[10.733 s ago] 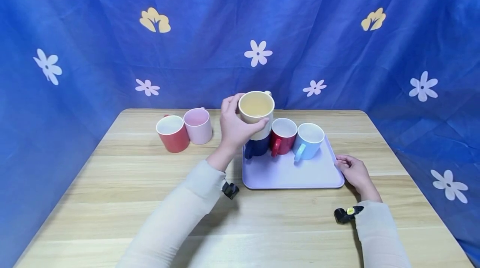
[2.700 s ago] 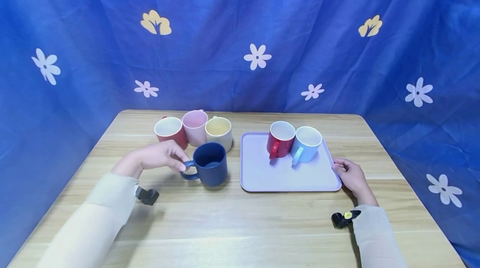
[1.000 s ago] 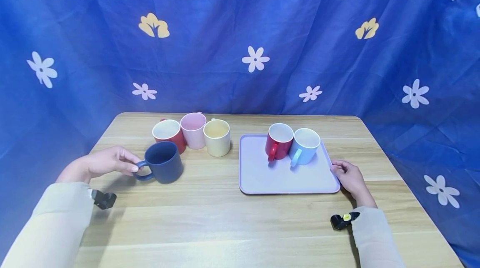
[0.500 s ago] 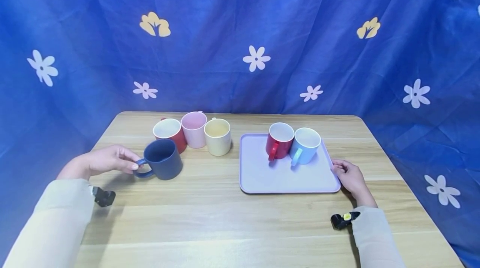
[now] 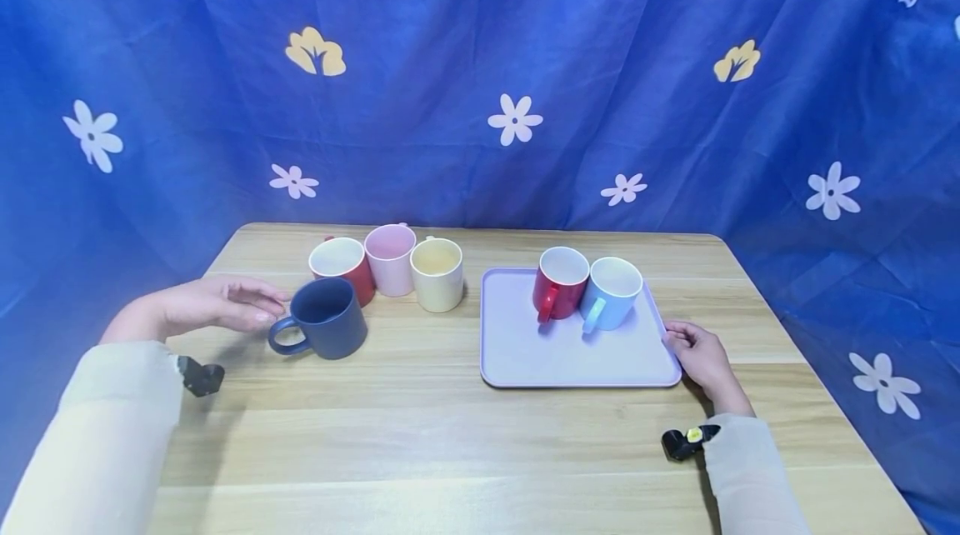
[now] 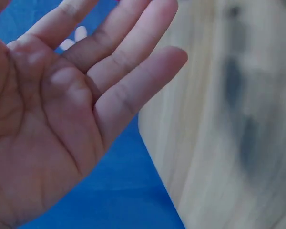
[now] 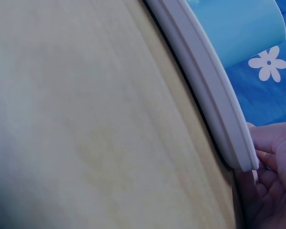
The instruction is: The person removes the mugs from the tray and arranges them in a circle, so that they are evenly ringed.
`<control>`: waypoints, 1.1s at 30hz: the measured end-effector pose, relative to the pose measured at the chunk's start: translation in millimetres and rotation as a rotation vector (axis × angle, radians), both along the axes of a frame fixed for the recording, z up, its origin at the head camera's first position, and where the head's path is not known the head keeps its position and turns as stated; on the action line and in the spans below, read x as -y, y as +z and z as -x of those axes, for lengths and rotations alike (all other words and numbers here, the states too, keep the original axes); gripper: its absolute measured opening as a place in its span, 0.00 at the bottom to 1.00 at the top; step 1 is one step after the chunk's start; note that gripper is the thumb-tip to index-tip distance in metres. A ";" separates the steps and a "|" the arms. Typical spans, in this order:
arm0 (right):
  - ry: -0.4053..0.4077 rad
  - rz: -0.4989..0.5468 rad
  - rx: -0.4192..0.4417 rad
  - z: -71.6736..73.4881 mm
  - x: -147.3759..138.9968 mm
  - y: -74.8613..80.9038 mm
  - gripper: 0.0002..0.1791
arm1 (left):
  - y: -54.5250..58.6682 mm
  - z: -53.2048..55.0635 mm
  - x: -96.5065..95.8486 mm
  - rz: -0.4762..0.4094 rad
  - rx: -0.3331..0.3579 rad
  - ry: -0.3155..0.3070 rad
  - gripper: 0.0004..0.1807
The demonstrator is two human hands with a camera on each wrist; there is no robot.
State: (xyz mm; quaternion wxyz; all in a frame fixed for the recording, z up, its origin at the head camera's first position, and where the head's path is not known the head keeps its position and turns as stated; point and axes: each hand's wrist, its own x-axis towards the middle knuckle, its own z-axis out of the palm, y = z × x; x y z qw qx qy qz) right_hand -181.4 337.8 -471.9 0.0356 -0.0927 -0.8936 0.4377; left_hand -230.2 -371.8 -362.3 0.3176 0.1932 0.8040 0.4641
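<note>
My left hand [image 5: 217, 306] hovers just left of the navy mug [image 5: 330, 327], fingers extended near its handle and holding nothing. In the left wrist view the palm and spread fingers [image 6: 138, 95] are bare. The navy mug stands upright on the table, its handle towards this hand. At the right, my right hand [image 5: 701, 352] grips the edge of the lilac tray [image 5: 577, 360], with fingers at the rim. On the tray stand a red mug [image 5: 558, 289] and a light blue mug [image 5: 617, 293], side by side, handles towards me.
Behind the navy mug stand a red mug with white inside [image 5: 356, 277], a pink mug [image 5: 392, 272] and a cream mug [image 5: 438, 289], close in a row. A blue flowered curtain [image 5: 420, 143] surrounds the wooden table [image 5: 450, 452] at the back and sides.
The cream and navy mugs went from the tray to the table at left. The navy mug slid further left, then my left hand let go of its handle. My right hand stays at the tray.
</note>
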 end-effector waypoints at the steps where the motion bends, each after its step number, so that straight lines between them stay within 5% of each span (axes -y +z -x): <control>1: -0.001 0.002 0.003 -0.2 0.1 0.0 0.19 | 2.7 1.0 0.1 0.007 -0.019 0.018 0.26; 7: -0.001 0.003 0.018 -0.5 0.3 -0.1 0.20 | 23.3 7.3 -5.0 0.039 -0.140 0.174 0.24; 14: 0.000 0.004 0.005 -0.3 0.7 -1.2 0.20 | 44.2 13.2 -22.5 0.026 -0.200 0.317 0.32; 24: 0.001 -0.008 0.004 -0.2 0.1 -0.2 0.20 | 49.8 22.9 -76.3 -0.037 -0.295 0.456 0.34; 33: 0.001 -0.010 0.009 0.3 -0.2 -0.8 0.20 | 52.5 24.3 -134.3 -0.188 -0.352 0.549 0.32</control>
